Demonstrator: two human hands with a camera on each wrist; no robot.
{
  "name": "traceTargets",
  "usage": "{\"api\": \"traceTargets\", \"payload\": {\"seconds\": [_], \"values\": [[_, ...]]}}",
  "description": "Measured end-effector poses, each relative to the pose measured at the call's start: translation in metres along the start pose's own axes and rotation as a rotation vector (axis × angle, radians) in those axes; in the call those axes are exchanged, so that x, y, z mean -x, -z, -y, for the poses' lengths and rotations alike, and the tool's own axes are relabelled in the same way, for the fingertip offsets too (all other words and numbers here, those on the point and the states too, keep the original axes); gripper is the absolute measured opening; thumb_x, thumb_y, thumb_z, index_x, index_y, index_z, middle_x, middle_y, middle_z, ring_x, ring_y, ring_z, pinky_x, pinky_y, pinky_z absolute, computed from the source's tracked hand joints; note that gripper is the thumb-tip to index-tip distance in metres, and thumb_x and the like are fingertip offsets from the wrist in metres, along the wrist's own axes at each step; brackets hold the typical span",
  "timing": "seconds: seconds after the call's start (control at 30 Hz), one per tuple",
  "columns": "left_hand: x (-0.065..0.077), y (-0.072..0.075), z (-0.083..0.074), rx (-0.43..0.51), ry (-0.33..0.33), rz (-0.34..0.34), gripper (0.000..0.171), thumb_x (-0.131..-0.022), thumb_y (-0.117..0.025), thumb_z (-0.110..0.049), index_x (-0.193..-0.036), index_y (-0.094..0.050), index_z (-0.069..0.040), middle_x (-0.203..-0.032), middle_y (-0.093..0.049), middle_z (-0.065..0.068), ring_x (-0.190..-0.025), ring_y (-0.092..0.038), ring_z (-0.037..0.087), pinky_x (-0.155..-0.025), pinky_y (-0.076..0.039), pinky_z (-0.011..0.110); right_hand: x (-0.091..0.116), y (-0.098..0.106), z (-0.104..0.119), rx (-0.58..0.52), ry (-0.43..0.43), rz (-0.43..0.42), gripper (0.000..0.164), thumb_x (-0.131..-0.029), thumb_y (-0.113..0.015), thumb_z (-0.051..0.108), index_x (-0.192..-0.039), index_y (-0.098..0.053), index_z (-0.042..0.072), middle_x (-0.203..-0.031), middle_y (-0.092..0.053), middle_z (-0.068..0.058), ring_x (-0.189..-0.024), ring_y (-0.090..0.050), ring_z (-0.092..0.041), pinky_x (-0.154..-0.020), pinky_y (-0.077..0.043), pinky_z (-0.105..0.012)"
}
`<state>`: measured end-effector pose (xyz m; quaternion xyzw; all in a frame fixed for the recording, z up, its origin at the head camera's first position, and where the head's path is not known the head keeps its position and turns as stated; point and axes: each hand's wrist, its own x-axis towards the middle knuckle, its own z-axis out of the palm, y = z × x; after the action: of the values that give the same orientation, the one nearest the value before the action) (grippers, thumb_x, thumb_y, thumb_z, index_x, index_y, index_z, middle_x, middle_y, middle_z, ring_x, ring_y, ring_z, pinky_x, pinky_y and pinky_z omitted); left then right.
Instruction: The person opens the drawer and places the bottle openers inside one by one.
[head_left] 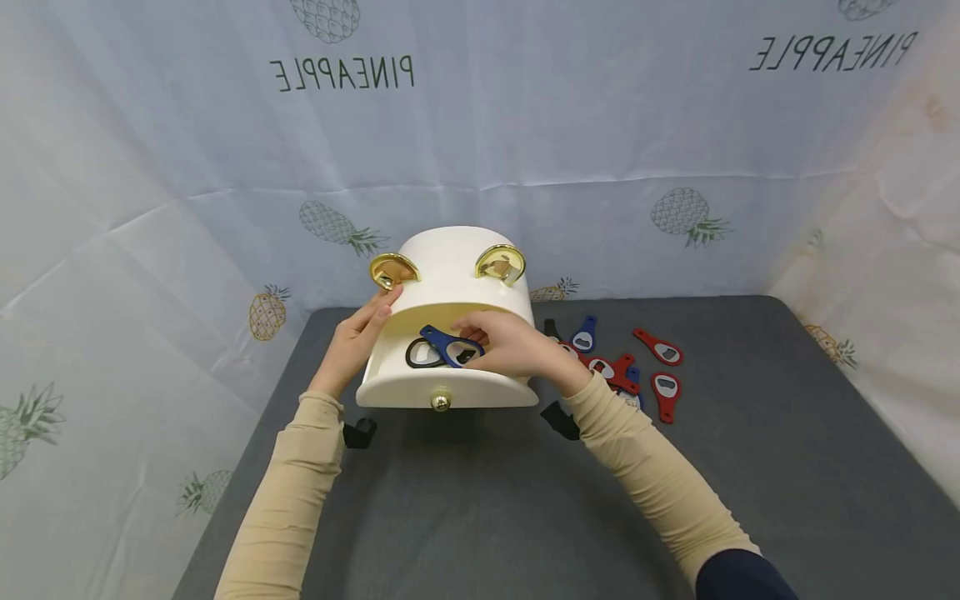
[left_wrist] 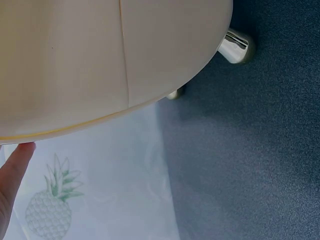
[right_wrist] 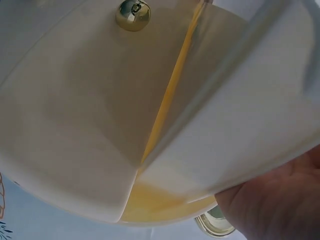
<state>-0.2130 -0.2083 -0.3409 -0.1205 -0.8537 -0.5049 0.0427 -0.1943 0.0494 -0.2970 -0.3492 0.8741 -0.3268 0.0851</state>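
Note:
A white rounded box with two gold ear-shaped pieces stands at the back of the table, its front drawer pulled out by some way. My left hand rests along the box's left side, fingers extended; a fingertip touches the edge in the left wrist view. Reaching into the drawer from the right, my right hand pinches the round end of a blue bottle opener between thumb and fingers. Under it lies a black bottle opener, partly covered. A gold knob sits on the drawer front.
Several red, blue and black bottle openers lie loose on the grey table right of the box, among them a red bottle opener and another blue bottle opener. Gold feet hold the box off the table. Pineapple-print curtain hangs behind.

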Motion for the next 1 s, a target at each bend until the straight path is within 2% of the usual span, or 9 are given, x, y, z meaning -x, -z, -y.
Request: {"api": "traceTargets", "payload": {"seconds": [0.1, 0.23, 0.43, 0.57, 0.83, 1.0], "values": [[0.000, 0.000, 0.002, -0.003, -0.005, -0.005, 0.040, -0.086, -0.039, -0.055, -0.126, -0.040, -0.046, -0.138, -0.035, -0.018, -0.135, -0.016, 0.003, -0.112, -0.019, 0.039, -0.001, -0.001, 0.002, 0.058, -0.016, 0.005, 0.052, -0.075, -0.067, 0.020, -0.122, -0.050, 0.007, -0.112, -0.057, -0.006, -0.102, -0.054, -0.016, -0.088, -0.047, -0.027], [0.001, 0.000, -0.002, -0.007, -0.022, -0.013, 0.039, -0.088, -0.040, -0.049, -0.127, -0.041, -0.042, -0.139, -0.036, -0.012, -0.135, -0.017, 0.006, -0.112, -0.019, 0.040, -0.002, -0.001, 0.002, 0.110, -0.018, 0.008, 0.053, -0.075, -0.068, 0.021, -0.122, -0.049, 0.006, -0.110, -0.058, -0.007, -0.101, -0.054, -0.017, -0.088, -0.046, -0.028], [0.008, 0.000, -0.019, -0.004, -0.012, -0.006, 0.040, -0.090, -0.040, -0.043, -0.129, -0.041, -0.035, -0.140, -0.035, -0.006, -0.136, -0.017, 0.010, -0.112, -0.019, 0.041, -0.003, -0.001, 0.002, 0.126, -0.017, 0.002, 0.049, -0.075, -0.068, 0.020, -0.118, -0.050, 0.005, -0.106, -0.058, -0.007, -0.097, -0.054, -0.017, -0.087, -0.046, -0.029], [0.010, -0.001, -0.024, 0.001, -0.012, -0.005, 0.040, -0.091, -0.040, -0.042, -0.130, -0.041, -0.033, -0.140, -0.035, -0.004, -0.136, -0.017, 0.012, -0.112, -0.019, 0.041, -0.003, -0.002, 0.002, 0.122, -0.011, -0.003, 0.045, -0.074, -0.068, 0.018, -0.114, -0.052, 0.005, -0.104, -0.058, -0.008, -0.094, -0.054, -0.017, -0.084, -0.046, -0.029], [0.000, -0.001, -0.001, 0.011, -0.014, -0.013, 0.039, -0.087, -0.040, -0.052, -0.125, -0.042, -0.044, -0.138, -0.036, -0.014, -0.136, -0.018, 0.009, -0.111, -0.021, 0.039, -0.001, -0.001, 0.003, 0.076, -0.035, -0.015, 0.047, -0.074, -0.069, 0.017, -0.116, -0.051, 0.006, -0.106, -0.058, -0.008, -0.096, -0.055, -0.018, -0.086, -0.047, -0.029], [0.000, -0.001, 0.001, 0.018, -0.008, -0.015, 0.040, -0.086, -0.039, -0.054, -0.125, -0.042, -0.045, -0.137, -0.036, -0.017, -0.135, -0.018, 0.003, -0.112, -0.020, 0.037, 0.000, 0.000, 0.002, 0.023, -0.019, -0.026, 0.046, -0.074, -0.069, 0.017, -0.115, -0.051, 0.006, -0.107, -0.058, -0.009, -0.098, -0.055, -0.019, -0.087, -0.047, -0.030]]}}
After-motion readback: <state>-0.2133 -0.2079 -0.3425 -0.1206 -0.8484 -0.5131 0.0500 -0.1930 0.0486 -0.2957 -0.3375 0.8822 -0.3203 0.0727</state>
